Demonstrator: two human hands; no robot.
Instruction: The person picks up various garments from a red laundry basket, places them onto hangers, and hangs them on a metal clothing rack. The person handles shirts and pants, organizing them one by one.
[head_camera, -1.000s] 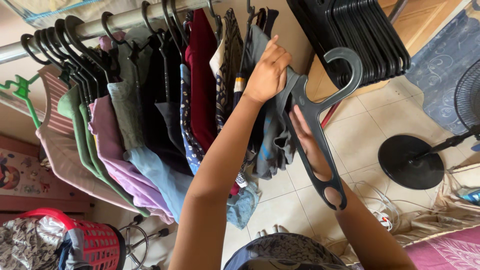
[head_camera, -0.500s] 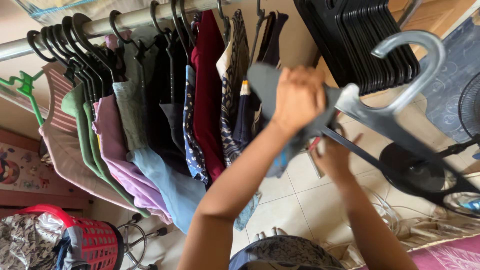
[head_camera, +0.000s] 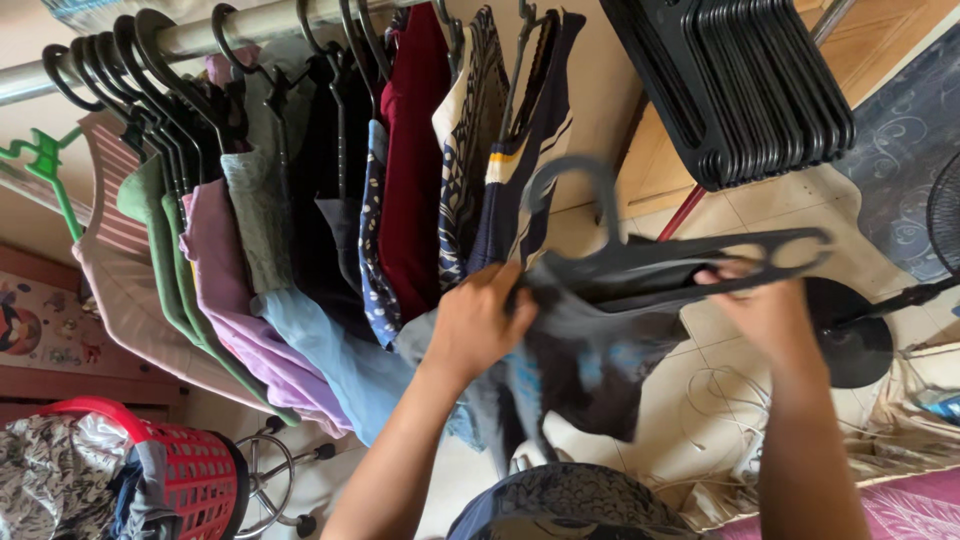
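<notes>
A dark grey garment (head_camera: 585, 365) with pale blue patches hangs from a dark plastic hanger (head_camera: 640, 262) in front of me. My left hand (head_camera: 478, 325) grips the garment's left shoulder at the hanger's end. My right hand (head_camera: 765, 305) holds the hanger's right end. The hanger's hook points up, level with the hem of the hung clothes. Both are blurred by motion.
A metal rail (head_camera: 250, 25) carries many hung clothes, among them a dark red top (head_camera: 412, 150) and a lilac one (head_camera: 240, 330). A stack of black hangers (head_camera: 745, 85) hangs at upper right. A red laundry basket (head_camera: 190, 470) sits lower left, a fan base (head_camera: 855, 345) at right.
The hanger has swung from upright to level and come down away from the rail. The garment now hangs on it, and my hands have spread to its two ends.
</notes>
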